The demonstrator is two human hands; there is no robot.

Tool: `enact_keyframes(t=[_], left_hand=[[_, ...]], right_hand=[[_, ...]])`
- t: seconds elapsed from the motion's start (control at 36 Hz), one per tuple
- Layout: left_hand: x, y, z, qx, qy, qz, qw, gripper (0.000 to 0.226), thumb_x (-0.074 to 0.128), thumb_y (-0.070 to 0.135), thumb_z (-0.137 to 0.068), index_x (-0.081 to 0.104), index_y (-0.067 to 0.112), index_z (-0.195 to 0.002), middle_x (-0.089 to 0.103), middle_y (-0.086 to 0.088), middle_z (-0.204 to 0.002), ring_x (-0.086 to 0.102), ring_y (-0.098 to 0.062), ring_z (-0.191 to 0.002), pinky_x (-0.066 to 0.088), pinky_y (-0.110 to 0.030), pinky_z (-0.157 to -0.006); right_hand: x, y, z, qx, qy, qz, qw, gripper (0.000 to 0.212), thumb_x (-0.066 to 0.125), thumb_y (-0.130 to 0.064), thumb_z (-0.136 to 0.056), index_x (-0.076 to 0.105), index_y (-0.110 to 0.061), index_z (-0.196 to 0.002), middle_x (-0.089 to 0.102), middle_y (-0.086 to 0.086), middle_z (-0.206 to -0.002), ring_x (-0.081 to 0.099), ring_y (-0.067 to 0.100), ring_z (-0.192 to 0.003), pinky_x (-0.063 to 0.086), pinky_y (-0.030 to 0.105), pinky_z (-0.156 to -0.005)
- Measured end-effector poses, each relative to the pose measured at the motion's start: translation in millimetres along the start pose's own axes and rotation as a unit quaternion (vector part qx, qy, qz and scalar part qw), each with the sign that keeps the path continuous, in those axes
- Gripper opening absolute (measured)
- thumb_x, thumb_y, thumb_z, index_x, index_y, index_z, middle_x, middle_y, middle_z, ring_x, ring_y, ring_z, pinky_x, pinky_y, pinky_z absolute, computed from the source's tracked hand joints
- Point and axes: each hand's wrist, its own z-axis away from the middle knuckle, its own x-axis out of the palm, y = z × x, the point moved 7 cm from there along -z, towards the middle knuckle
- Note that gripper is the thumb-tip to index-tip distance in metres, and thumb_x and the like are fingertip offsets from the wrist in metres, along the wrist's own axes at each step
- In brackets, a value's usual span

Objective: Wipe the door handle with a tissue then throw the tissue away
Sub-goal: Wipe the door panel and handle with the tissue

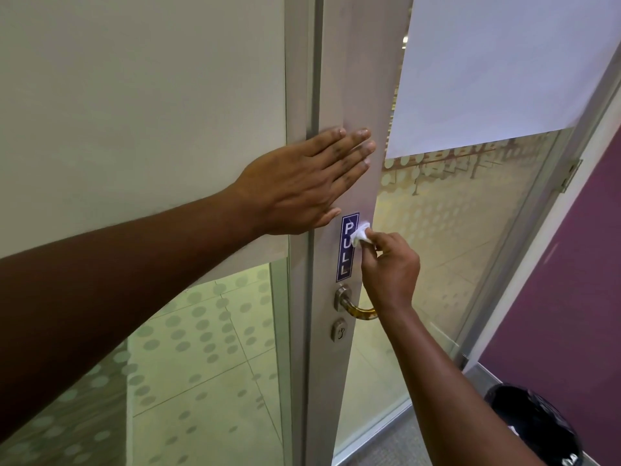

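Down in the right corner by the purple wall (571, 280) stood a bin (534, 428) lined with a black bag; only part of it showed, and something small and white lay near its lower rim, though I could not tell what it was.

On the pale door stile (356, 95) ran a narrow dark-blue sticker (346, 257) set upright, with the white letters P, U, L, L stacked from top to bottom to read "PULL". A sheet of white paper (497, 68) covered the upper part of the glass door panel (470, 230), whose lower part was frosted with rows of dots.

The tissue (360, 235) was a small white crumpled wad, pinched in the fingertips of the right hand (391, 267), whose fingers were curled closed around it. It was pressed against the stile at the right edge of the sticker, near the letters U and the first L, above the door handle (358, 306). The handle's round metal base sat on the stile just below the sticker, and its lever curved out to the right, roughly level, with a brassy tint; its far end was hidden behind the right wrist. Below it was a round keyhole plate (338, 330).

The left hand (299, 183) lay flat, fingers straight and together, holding nothing, its palm across the seam between the frame (295, 79) and the stile, fingertips pointing right and slightly up.
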Motion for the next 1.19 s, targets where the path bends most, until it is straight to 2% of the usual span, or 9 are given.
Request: enact_keyframes(t=[0.17, 0.39, 0.44, 0.67, 0.78, 0.92, 1.03, 1.11, 1.19], left_hand=[[0.2, 0.0, 0.8, 0.002, 0.001, 0.004, 1.0, 0.077, 0.002, 0.051, -0.105, -0.004, -0.004, -0.158, -0.001, -0.029, -0.167, 0.0, -0.041, -0.157, 0.01, -0.049, -0.129], [-0.4, 0.0, 1.6, 0.006, 0.008, -0.004, 1.0, 0.077, 0.004, 0.05, -0.105, 0.002, -0.005, -0.16, 0.002, -0.029, -0.167, 0.003, -0.041, -0.157, 0.012, -0.049, -0.129], [-1.2, 0.4, 1.3, 0.008, 0.008, -0.003, 1.0, 0.077, 0.005, 0.05, -0.105, 0.002, -0.005, -0.16, 0.002, -0.029, -0.167, 0.003, -0.042, -0.157, 0.012, -0.05, -0.129], [-0.2, 0.5, 0.0, 0.004, 0.015, -0.002, 1.0, 0.078, 0.006, 0.051, -0.106, 0.002, -0.004, -0.16, 0.002, -0.029, -0.167, 0.003, -0.041, -0.157, 0.012, -0.049, -0.129], [-0.3, 0.5, -0.3, 0.005, 0.01, -0.002, 1.0, 0.077, 0.006, 0.051, -0.105, 0.001, -0.004, -0.16, 0.001, -0.028, -0.167, 0.002, -0.041, -0.158, 0.011, -0.049, -0.129], [-0.1, 0.5, -0.5, 0.005, 0.01, -0.007, 1.0, 0.078, 0.005, 0.052, -0.105, 0.0, -0.004, -0.16, 0.001, -0.028, -0.167, 0.001, -0.041, -0.157, 0.01, -0.049, -0.129], [-1.5, -0.1, 0.3, 0.005, 0.008, -0.015, 1.0, 0.079, 0.002, 0.052, -0.105, 0.0, -0.004, -0.16, 0.0, -0.029, -0.167, 0.001, -0.041, -0.157, 0.011, -0.049, -0.129], [-1.7, -0.8, -0.1, 0.002, 0.011, -0.014, 1.0, 0.079, 0.003, 0.051, -0.105, 0.003, -0.004, -0.161, 0.002, -0.029, -0.167, 0.002, -0.041, -0.158, 0.01, -0.049, -0.129], [-0.8, -0.4, -0.1, 0.001, 0.006, -0.017, 1.0, 0.079, 0.003, 0.051, -0.105, 0.003, -0.005, -0.16, 0.003, -0.029, -0.167, 0.002, -0.041, -0.157, 0.011, -0.049, -0.129]], right_hand=[[-2.7, 25.9, -17.8, 0.226, -0.011, -0.173, 0.959, 0.018, 0.071, -0.026, -0.088, 0.077, -0.021, -0.105, 0.072, -0.012, -0.079, 0.069, 0.009, -0.076, 0.058, 0.03, -0.071], [6.5, 35.6, 23.0, 0.302, -0.007, -0.178, 0.937, 0.012, 0.073, -0.027, -0.084, 0.072, -0.032, -0.074, 0.074, 0.001, -0.075, 0.065, 0.012, -0.07, 0.056, 0.036, -0.07], [12.6, 34.8, 33.5, 0.315, -0.005, -0.174, 0.933, 0.005, 0.073, -0.026, -0.084, 0.075, -0.027, -0.079, 0.073, -0.001, -0.074, 0.065, 0.01, -0.068, 0.055, 0.034, -0.071], [13.6, 22.6, 32.6, 0.328, 0.049, -0.173, 0.927, 0.009, 0.07, -0.022, -0.089, 0.076, -0.016, -0.091, 0.07, -0.006, -0.072, 0.06, 0.002, -0.06, 0.036, 0.002, -0.044], [11.4, 14.5, 18.6, 0.303, 0.074, -0.184, 0.932, 0.014, 0.071, -0.02, -0.085, 0.079, -0.013, -0.094, 0.071, -0.005, -0.071, 0.067, 0.012, -0.063, 0.041, 0.006, -0.049], [7.8, 1.8, 7.5, 0.255, 0.073, -0.198, 0.944, 0.014, 0.071, -0.017, -0.087, 0.078, -0.014, -0.099, 0.067, -0.018, -0.071, 0.066, 0.005, -0.065, 0.053, 0.014, -0.058], [8.1, 5.7, -5.1, 0.248, 0.016, -0.263, 0.932, 0.016, 0.072, -0.017, -0.089, 0.076, -0.013, -0.104, 0.074, -0.002, -0.084, 0.072, 0.014, -0.077, 0.061, 0.03, -0.069], [-5.1, 9.0, -21.6, 0.255, 0.017, -0.334, 0.907, 0.019, 0.07, -0.013, -0.09, 0.073, -0.005, -0.107, 0.074, 0.005, -0.086, 0.069, 0.013, -0.074, 0.057, 0.026, -0.065], [-16.2, 10.2, -28.8, 0.232, 0.027, -0.313, 0.921, 0.021, 0.069, -0.013, -0.091, 0.072, -0.01, -0.112, 0.073, 0.002, -0.085, 0.069, 0.008, -0.072, 0.057, 0.022, -0.064]])
